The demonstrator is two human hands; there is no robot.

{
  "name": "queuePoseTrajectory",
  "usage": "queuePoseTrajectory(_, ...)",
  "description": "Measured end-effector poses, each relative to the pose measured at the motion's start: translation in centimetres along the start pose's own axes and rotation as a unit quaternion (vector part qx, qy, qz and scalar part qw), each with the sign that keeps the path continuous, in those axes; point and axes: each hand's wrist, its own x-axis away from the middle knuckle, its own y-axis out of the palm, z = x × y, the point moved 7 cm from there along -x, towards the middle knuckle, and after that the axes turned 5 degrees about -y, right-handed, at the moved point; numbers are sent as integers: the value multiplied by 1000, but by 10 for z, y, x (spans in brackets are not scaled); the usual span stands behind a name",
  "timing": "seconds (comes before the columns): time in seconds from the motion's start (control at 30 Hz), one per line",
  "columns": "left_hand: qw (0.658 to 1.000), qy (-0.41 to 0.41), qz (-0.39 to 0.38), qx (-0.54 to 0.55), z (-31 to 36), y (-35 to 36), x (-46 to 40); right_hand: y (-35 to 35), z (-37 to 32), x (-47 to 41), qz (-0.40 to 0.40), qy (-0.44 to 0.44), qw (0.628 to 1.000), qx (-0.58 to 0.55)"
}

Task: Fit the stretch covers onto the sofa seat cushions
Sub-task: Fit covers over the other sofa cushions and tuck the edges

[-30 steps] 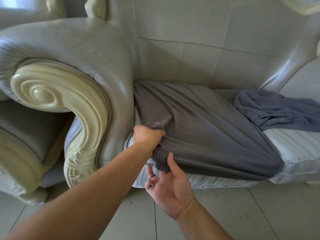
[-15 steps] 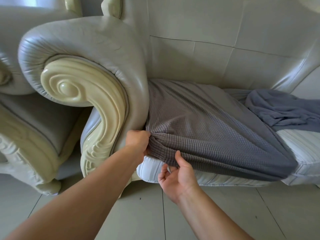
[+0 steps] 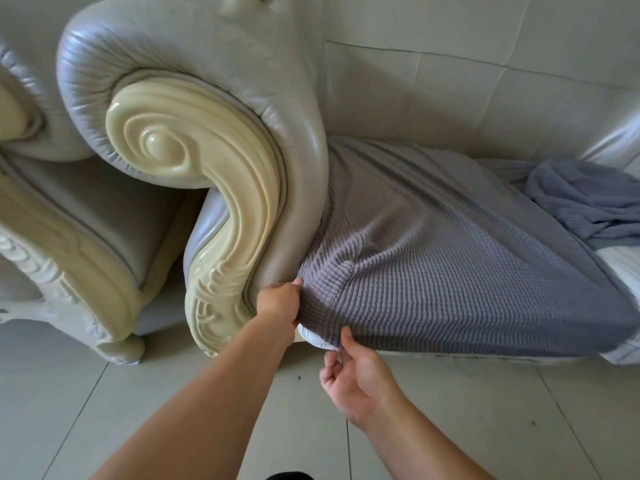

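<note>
A grey waffle-textured stretch cover [image 3: 450,271] lies pulled over the left seat cushion [image 3: 313,336], whose white striped corner still peeks out below the fabric. My left hand [image 3: 278,301] grips the cover's front-left corner, right beside the sofa arm. My right hand [image 3: 353,372] pinches the cover's lower hem at the cushion's front edge, thumb on top and fingers curled beneath. A second grey-blue cover [image 3: 585,199] lies bunched on the bare striped cushion [image 3: 620,268] to the right.
The sofa's rolled leather arm with a cream carved scroll [image 3: 194,188] stands tight against the cushion's left side. A matching armchair [image 3: 69,220] sits further left. The sofa backrest [image 3: 467,81] rises behind. Pale floor tiles [image 3: 485,410] lie in front.
My left hand has dragged the cover's corner further down over the cushion's front-left corner. My right hand has closed on the hem. The camera has shifted right and closer.
</note>
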Motion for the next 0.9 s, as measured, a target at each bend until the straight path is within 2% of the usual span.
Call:
queuePoseTrajectory(0.2,994,47,78,-66,-35,-19,-16,-31,19,-24,72,-1,994,79)
queuePoseTrajectory(0.3,990,74,98,-76,-36,-20,-14,-32,19,-29,69,8,995,67)
queuePoseTrajectory(0.47,989,79,99,-71,-39,-19,-9,-37,18,-29,61,17,996,63)
queuePoseTrajectory(0.7,993,44,84,-69,-74,-24,-35,-50,26,-53,112,16,985,130)
queuePoseTrajectory(0.9,992,41,94,-67,-74,-21,-45,-54,16,-53,81,11,993,91)
